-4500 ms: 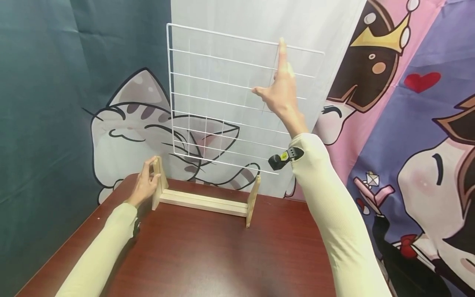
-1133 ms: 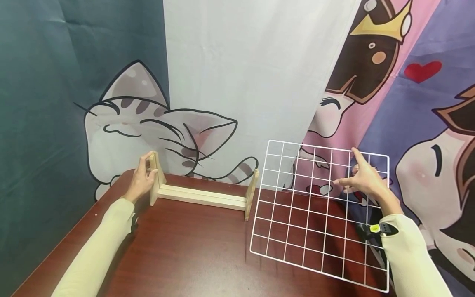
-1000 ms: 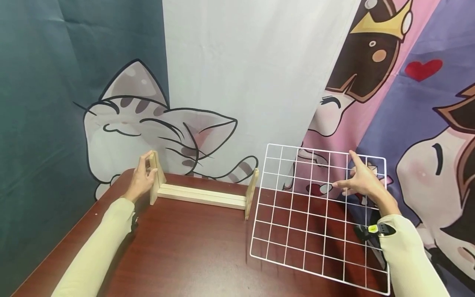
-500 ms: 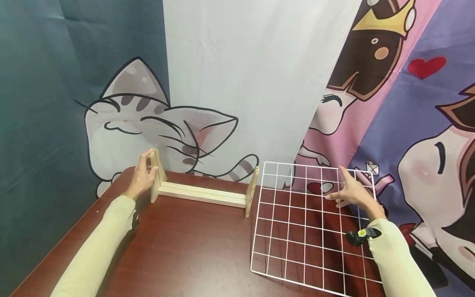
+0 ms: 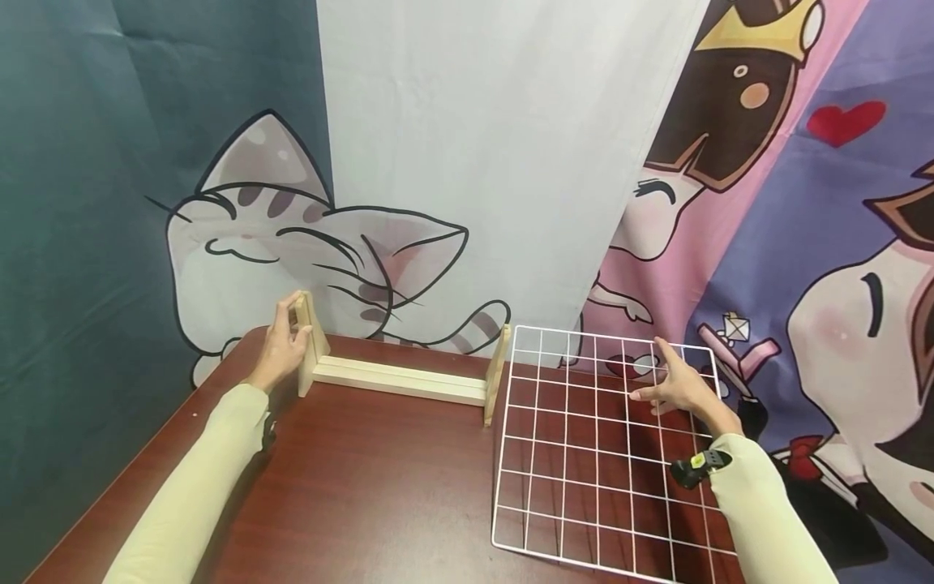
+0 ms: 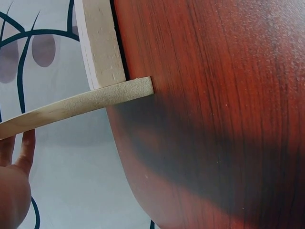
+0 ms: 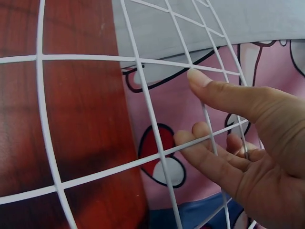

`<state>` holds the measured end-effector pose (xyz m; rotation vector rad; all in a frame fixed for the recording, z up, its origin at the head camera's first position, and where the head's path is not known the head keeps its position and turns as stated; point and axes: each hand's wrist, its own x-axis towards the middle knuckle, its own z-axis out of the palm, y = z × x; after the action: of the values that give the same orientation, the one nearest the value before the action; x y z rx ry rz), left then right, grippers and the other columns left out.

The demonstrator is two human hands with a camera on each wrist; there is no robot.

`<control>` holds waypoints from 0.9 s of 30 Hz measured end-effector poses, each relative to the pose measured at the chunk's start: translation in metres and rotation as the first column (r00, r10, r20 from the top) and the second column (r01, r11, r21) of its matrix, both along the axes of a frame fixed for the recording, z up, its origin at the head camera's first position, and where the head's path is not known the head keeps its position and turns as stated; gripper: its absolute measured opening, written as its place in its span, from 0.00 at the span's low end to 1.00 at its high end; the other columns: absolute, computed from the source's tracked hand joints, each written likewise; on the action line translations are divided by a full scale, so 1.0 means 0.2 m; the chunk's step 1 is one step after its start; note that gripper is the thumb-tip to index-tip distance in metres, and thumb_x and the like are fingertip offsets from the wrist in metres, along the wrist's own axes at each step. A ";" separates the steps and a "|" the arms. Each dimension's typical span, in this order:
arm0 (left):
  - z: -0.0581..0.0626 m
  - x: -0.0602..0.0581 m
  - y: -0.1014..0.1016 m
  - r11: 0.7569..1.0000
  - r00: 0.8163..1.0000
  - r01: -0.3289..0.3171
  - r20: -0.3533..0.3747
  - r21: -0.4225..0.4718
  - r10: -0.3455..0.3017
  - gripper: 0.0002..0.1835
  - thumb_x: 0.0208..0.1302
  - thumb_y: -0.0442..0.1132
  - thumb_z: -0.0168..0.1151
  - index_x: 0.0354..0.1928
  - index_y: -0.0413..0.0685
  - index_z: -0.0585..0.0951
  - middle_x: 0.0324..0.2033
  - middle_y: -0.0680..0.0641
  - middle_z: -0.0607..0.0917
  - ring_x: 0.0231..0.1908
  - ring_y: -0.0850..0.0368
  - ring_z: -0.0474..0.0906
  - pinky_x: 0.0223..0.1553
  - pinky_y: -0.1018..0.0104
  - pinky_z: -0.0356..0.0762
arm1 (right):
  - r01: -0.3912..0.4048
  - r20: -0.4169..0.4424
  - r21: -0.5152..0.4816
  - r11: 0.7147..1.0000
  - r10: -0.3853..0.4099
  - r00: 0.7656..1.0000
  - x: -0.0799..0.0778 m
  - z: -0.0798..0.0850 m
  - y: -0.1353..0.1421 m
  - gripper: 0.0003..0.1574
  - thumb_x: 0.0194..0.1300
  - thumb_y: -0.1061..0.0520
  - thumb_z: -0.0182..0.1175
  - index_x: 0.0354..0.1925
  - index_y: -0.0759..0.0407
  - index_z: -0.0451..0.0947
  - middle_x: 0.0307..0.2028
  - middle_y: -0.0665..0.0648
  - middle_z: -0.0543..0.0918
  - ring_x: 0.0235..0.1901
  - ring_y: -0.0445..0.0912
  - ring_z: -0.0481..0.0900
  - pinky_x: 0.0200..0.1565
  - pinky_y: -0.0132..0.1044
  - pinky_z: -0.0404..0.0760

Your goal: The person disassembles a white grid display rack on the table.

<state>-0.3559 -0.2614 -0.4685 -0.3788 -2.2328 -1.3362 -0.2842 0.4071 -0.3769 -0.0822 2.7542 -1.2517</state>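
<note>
A pale wooden rack (image 5: pixel 401 383), two upright end boards joined by a crossbar, stands near the table's back edge. My left hand (image 5: pixel 280 350) grips the top of its left end board (image 5: pixel 307 357); in the left wrist view, fingers reach behind that board (image 6: pixel 76 103). On the right, my right hand (image 5: pixel 682 386) holds a white wire grid panel (image 5: pixel 562 558) near its upper edge. The panel leans at a slant over the table, its left edge close to the rack's right end board (image 5: pixel 497 377). In the right wrist view, my thumb (image 7: pixel 238 98) lies in front of the wires, other fingers behind.
The table (image 5: pixel 365 495) has a reddish-brown wood surface, with its left edge running diagonally. Behind it hang printed cloths: a cat drawing (image 5: pixel 241 235) at left, a pale panel (image 5: pixel 474 122) in the middle, cartoon figures at right.
From high above the rack, the grid panel has come down to the right side with my right hand, lately sinking lower and slightly left. My left hand has stayed on the rack.
</note>
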 end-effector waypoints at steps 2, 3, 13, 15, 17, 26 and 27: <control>0.00 0.00 0.00 1.000 1.000 -0.005 0.003 -0.005 0.005 0.35 0.70 0.23 0.50 0.75 0.47 0.53 0.66 0.22 0.67 0.62 0.21 0.68 0.61 0.29 0.72 | 0.005 -0.021 -0.018 1.000 -0.005 1.000 -0.01 -0.03 0.00 0.80 0.52 0.66 0.75 0.79 0.56 0.23 0.58 0.90 0.59 0.21 0.57 0.85 0.27 0.51 0.90; 0.00 0.00 0.00 1.000 1.000 -0.010 0.000 -0.011 0.010 0.36 0.70 0.22 0.49 0.75 0.47 0.53 0.65 0.22 0.67 0.61 0.20 0.68 0.59 0.28 0.72 | 0.011 -0.033 -0.024 1.000 -0.011 0.999 -0.01 -0.04 0.00 0.80 0.52 0.66 0.75 0.79 0.56 0.24 0.58 0.89 0.61 0.21 0.55 0.85 0.27 0.50 0.90; 0.00 0.01 0.00 0.999 0.999 -0.032 0.007 -0.043 0.032 0.36 0.71 0.23 0.48 0.76 0.48 0.51 0.67 0.23 0.65 0.62 0.20 0.67 0.59 0.27 0.72 | 0.079 -0.082 0.040 0.996 -0.075 0.994 -0.04 -0.14 0.00 0.79 0.52 0.60 0.77 0.79 0.59 0.27 0.59 0.87 0.65 0.24 0.52 0.87 0.30 0.48 0.91; 0.00 0.01 0.00 0.999 0.999 -0.028 0.016 -0.027 0.029 0.35 0.71 0.24 0.49 0.76 0.48 0.52 0.67 0.23 0.65 0.62 0.21 0.67 0.61 0.28 0.71 | 0.077 -0.072 0.060 0.995 -0.072 0.995 -0.04 -0.15 0.00 0.78 0.53 0.60 0.76 0.79 0.61 0.28 0.60 0.88 0.64 0.25 0.55 0.87 0.31 0.48 0.91; 0.00 0.00 0.01 1.000 0.999 -0.023 0.026 -0.012 0.024 0.35 0.71 0.23 0.49 0.76 0.48 0.52 0.66 0.23 0.66 0.62 0.21 0.67 0.61 0.30 0.72 | 0.076 -0.059 0.078 0.994 -0.071 0.996 -0.05 -0.17 0.01 0.77 0.53 0.60 0.76 0.78 0.63 0.28 0.61 0.88 0.63 0.25 0.57 0.87 0.32 0.47 0.91; 0.00 0.00 0.01 1.000 0.999 -0.031 0.019 -0.008 0.031 0.35 0.71 0.24 0.49 0.76 0.49 0.52 0.65 0.22 0.67 0.62 0.22 0.68 0.61 0.29 0.72 | 0.094 -0.062 0.079 0.992 -0.089 0.994 -0.06 -0.26 0.05 0.76 0.52 0.58 0.77 0.78 0.66 0.31 0.63 0.84 0.64 0.25 0.56 0.88 0.29 0.41 0.90; 0.00 0.00 0.01 1.000 0.999 -0.030 0.018 -0.004 0.030 0.35 0.71 0.24 0.49 0.76 0.49 0.52 0.65 0.21 0.67 0.62 0.21 0.68 0.61 0.29 0.72 | 0.096 -0.065 0.076 0.993 -0.091 0.994 -0.06 -0.27 0.06 0.76 0.53 0.58 0.77 0.78 0.66 0.32 0.63 0.84 0.64 0.25 0.56 0.88 0.28 0.41 0.89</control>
<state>-0.3564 -0.2586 -0.4694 -0.3352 -2.2472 -1.3248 -0.2962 0.4187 -0.4312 0.0155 2.8880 -1.1791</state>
